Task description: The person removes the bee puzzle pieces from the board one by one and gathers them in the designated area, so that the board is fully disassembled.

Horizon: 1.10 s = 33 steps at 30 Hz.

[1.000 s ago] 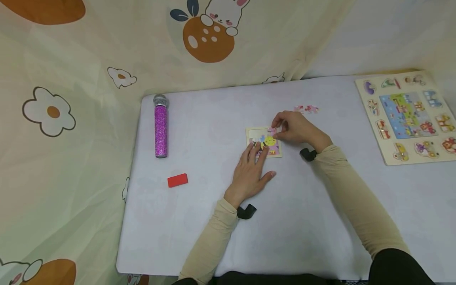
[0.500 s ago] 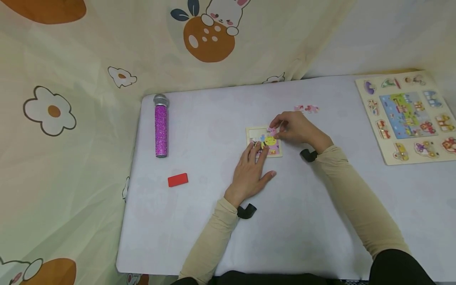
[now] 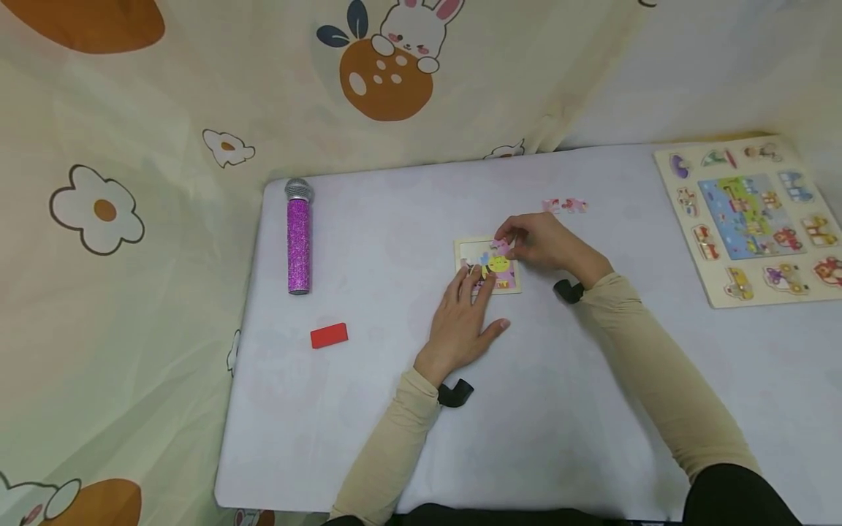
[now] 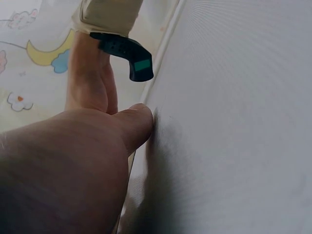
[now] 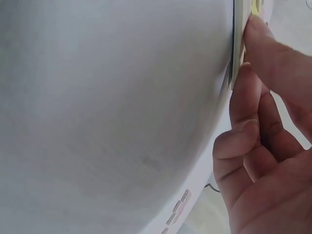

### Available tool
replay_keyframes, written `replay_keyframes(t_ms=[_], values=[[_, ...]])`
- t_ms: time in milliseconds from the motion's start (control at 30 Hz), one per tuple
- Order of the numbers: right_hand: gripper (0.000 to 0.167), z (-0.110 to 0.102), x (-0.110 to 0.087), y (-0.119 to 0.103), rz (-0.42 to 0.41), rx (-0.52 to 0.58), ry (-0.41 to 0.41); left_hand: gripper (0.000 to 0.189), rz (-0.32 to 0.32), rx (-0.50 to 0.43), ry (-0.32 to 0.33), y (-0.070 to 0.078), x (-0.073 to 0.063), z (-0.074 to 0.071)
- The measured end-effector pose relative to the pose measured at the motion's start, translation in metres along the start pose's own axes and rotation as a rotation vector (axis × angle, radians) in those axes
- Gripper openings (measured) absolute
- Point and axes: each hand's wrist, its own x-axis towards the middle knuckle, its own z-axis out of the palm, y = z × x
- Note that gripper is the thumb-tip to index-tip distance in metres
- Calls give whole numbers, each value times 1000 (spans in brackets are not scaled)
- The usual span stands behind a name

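Note:
A small jigsaw puzzle in a pale tray (image 3: 463, 249) lies on the white table, with a yellow figure and pink pieces in it; its upper left part shows bare. My left hand (image 3: 454, 332) rests its extended fingertips on the tray's lower edge and hides part of the picture. At the upper right corner my right hand (image 3: 549, 239) pinches a pink puzzle piece (image 3: 501, 247) between thumb and fingers. The right wrist view shows that thumb (image 5: 261, 36) at the tray's edge. Two joined-looking pink puzzle pieces (image 3: 564, 206) lie beyond the right hand.
A larger wooden peg puzzle board (image 3: 691, 274) lies at the right of the table. At the left stand out a purple glittery microphone (image 3: 299, 245) lying down and a red block (image 3: 329, 335). A printed curtain (image 3: 164, 88) hangs along the back and left.
My right hand has shifted slightly left, with the pink puzzle piece moving inward over the tray's upper right corner. The left hand has stayed in place. The head view has tilted slightly.

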Motion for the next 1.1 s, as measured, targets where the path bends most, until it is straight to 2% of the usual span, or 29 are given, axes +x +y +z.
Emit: replay_keyframes(t_ms=[267, 500, 733, 900, 1100], values=[[31, -3, -2, 2, 10, -27, 24, 84, -7, 4, -4, 1, -1, -1], [29, -23, -14, 12, 48, -7, 90, 83, -7, -10, -5, 2, -2, -1], [27, -49, -33, 36, 86, -8, 186, 82, 2, -23, 3, 2, -2, -1], [28, -68, -46, 64, 129, -32, 268, 83, 6, -31, 9, 2, -2, -1], [28, -88, -60, 96, 211, -35, 304, 83, -1, -40, -7, 2, -2, -3]])
